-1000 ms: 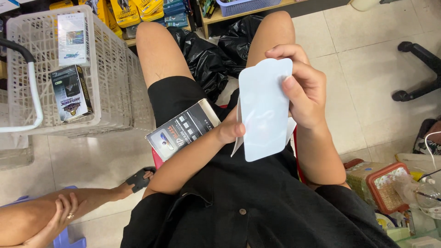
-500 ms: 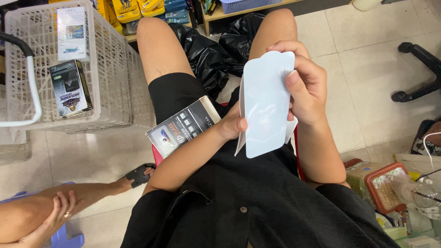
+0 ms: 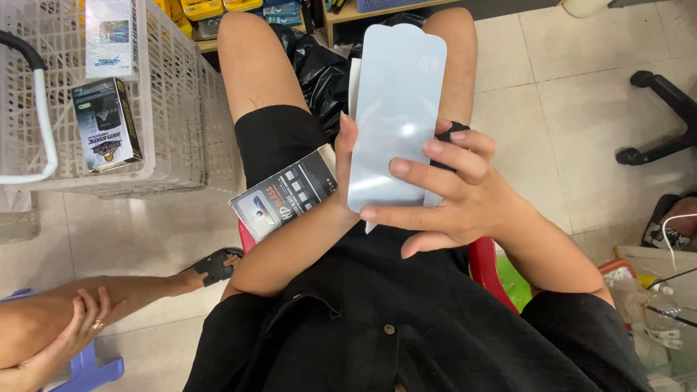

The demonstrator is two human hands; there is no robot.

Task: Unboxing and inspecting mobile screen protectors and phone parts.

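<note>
Head view. Container: white plastic lattice basket (image 3: 174,131) on the floor at left, holding two small printed boxes (image 3: 109,123), one dark, one pale, standing against its wall.

Held item: pale blue screen protector sheet (image 3: 396,116), thin, glossy, flat, with rounded corners and a scalloped top edge, upright over the lap. Right hand (image 3: 450,199) clasps its lower end, fingers curled across the front; left hand (image 3: 345,156) pinches its left edge.

Dark flat carton (image 3: 287,196), glossy card, lies on the left thigh.

Change: the sheet now stands higher and straighter than half a second before, and the right hand has slid down to its bottom.
</note>
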